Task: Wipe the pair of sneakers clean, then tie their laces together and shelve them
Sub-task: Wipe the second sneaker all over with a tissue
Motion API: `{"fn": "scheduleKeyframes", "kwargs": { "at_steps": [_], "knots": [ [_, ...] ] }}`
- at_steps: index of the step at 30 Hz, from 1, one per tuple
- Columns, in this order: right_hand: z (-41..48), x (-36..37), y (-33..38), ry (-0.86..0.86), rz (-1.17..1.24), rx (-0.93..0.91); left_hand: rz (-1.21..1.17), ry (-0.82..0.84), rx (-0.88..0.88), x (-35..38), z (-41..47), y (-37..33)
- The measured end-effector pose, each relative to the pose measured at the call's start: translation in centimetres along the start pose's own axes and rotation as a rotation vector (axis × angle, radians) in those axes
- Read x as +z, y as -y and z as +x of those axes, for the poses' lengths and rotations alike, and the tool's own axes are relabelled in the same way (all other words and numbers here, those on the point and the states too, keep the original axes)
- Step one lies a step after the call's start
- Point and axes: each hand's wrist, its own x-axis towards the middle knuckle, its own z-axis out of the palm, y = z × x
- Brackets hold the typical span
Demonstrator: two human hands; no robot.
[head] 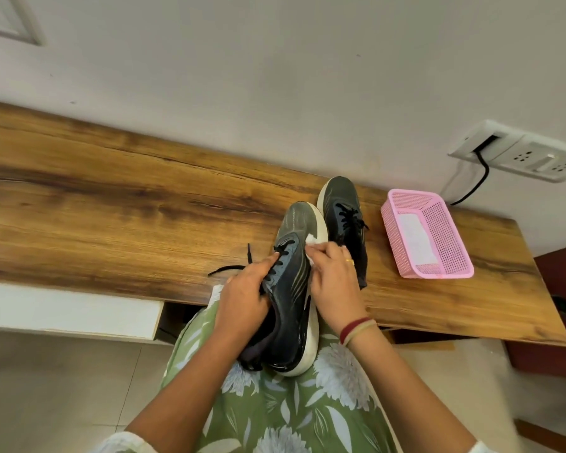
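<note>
A dark grey sneaker [291,289] with a white sole is held over the table's front edge, toe pointing away. My left hand [245,295] grips its laced upper from the left, thumb on the black laces. My right hand [332,276] presses a white wipe [309,243] against the sneaker's right side near the sole. The second dark sneaker [343,220] lies on the wooden table [111,204] just behind and to the right. A loose black lace [239,261] trails to the left on the wood.
A pink perforated basket [451,237] with white wipes inside stands on the table at the right. A wall socket plate [523,152] with a black cable is behind it. My lap in green floral cloth [291,413] is below the table edge.
</note>
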Motion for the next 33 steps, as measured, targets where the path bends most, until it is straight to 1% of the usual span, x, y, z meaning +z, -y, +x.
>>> {"fn": "scheduleKeyframes", "kwargs": {
  "at_steps": [3,6,8,9,12,14,16,19,22,24,25,26,27,28,29,30,33],
  "knots": [
    [0.0,-0.5,-0.2,0.027,0.010,0.017,-0.022,-0.001,0.009,0.0,0.0,0.0],
    [2.0,-0.6,0.2,0.062,-0.122,0.013,-0.019,-0.002,-0.004,0.1,-0.1,0.1],
    [1.7,-0.4,0.6,0.071,-0.182,0.019,-0.012,0.002,-0.009,0.1,-0.1,0.0],
    [1.1,-0.4,0.7,0.064,-0.180,0.030,-0.005,0.002,-0.004,0.1,-0.1,0.0],
    [-0.7,-0.7,0.7,0.030,-0.076,0.068,0.001,-0.005,0.013,0.1,0.0,0.1],
    [-0.1,-0.9,0.6,0.036,-0.147,0.054,-0.007,-0.007,0.016,0.1,0.0,0.1],
    [1.0,-0.9,0.5,0.079,-0.250,0.044,-0.015,-0.002,0.006,0.1,-0.1,0.1],
    [0.7,-0.7,0.8,0.111,-0.279,0.063,-0.013,0.008,0.004,0.1,-0.1,0.0],
    [-1.7,-1.0,1.1,0.128,-0.186,0.058,-0.016,0.005,0.023,0.1,0.0,0.3],
    [-2.6,-2.2,1.0,0.219,-0.008,0.059,-0.016,0.008,0.019,0.1,0.0,0.3],
    [-2.4,-3.1,1.0,0.284,0.113,0.098,-0.015,0.008,0.016,0.1,-0.1,0.3],
    [-1.8,-3.9,1.1,0.301,0.247,0.164,-0.014,0.009,0.012,0.1,-0.1,0.3],
    [-1.0,-4.4,1.0,0.252,0.365,0.234,-0.013,0.011,0.009,0.1,-0.2,0.2],
    [0.0,-4.7,0.8,0.147,0.417,0.273,-0.012,0.013,0.006,0.1,-0.2,0.2],
    [1.0,-4.7,0.7,0.049,0.367,0.251,-0.013,0.013,0.003,0.1,-0.1,0.1],
    [1.8,-4.3,0.8,0.006,0.266,0.200,-0.015,0.012,0.003,0.1,-0.1,0.1],
    [1.5,-1.6,1.3,0.039,0.016,0.037,-0.015,0.009,0.004,0.1,0.0,0.1]
  ]
}}
